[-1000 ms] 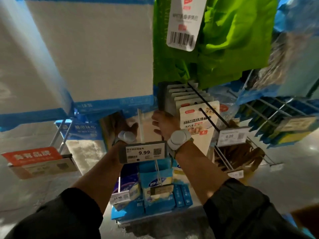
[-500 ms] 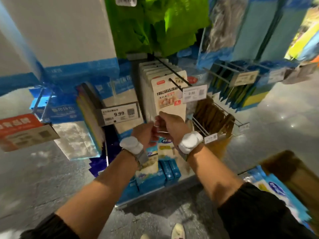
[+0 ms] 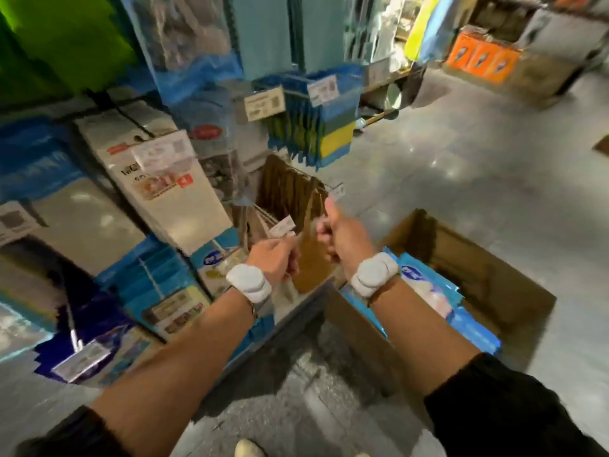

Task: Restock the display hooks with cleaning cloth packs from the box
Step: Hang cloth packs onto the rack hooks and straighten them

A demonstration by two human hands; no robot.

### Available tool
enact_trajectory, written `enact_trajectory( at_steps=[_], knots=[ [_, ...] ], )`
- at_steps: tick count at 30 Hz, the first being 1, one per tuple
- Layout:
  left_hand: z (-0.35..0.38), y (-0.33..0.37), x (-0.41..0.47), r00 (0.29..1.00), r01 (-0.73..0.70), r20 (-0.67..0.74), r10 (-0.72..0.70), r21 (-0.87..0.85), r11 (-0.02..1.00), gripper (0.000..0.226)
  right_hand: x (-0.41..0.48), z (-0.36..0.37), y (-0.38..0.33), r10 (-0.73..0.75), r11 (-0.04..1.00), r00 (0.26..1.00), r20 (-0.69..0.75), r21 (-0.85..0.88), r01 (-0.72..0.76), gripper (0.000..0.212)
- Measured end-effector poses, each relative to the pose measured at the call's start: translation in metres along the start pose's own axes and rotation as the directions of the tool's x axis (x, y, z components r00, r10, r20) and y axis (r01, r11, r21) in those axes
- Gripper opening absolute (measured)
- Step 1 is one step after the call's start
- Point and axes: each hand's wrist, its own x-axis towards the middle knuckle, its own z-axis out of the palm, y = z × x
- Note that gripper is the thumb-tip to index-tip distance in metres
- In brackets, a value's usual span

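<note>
A person's left hand (image 3: 275, 257) and right hand (image 3: 344, 234) hang close together in front of a shop display, both with fingers curled inward, the right thumb raised. Motion blur hides whether either hand pinches anything. A small white price tag (image 3: 282, 225) sits just at 12 o'clock of the left knuckles. The blue cleaning cloth packs (image 3: 428, 291) lie apart from both sets of fingers, stacked in an open cardboard box (image 3: 494, 278) on the grey floor (image 3: 461, 179) at 4 o'clock of the right hand, partly behind its wrist. Brown packs (image 3: 290, 189) hang at 12 o'clock of the hands, and a row of beige packs (image 3: 171, 199) hangs at 10 o'clock. Each wrist wears a white band (image 3: 248, 282).
</note>
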Motion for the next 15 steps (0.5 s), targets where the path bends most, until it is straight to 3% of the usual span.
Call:
enact_trajectory(
  at_steps=[9,15],
  knots=[
    [0.177,-0.01,-0.02,0.983,-0.03,0.183,0.0,0.16,0.987,0.049,-0.011,-0.208,0.072,0.12,0.985,0.971,-0.205,0.147,-0.091,0.062],
    [0.261,-0.027,-0.024,0.964,-0.022,0.263,-0.042,0.238,0.971,0.045,-0.019,-0.314,0.127,0.284,0.941,0.903,-0.323,0.272,-0.199,0.061]
  ],
)
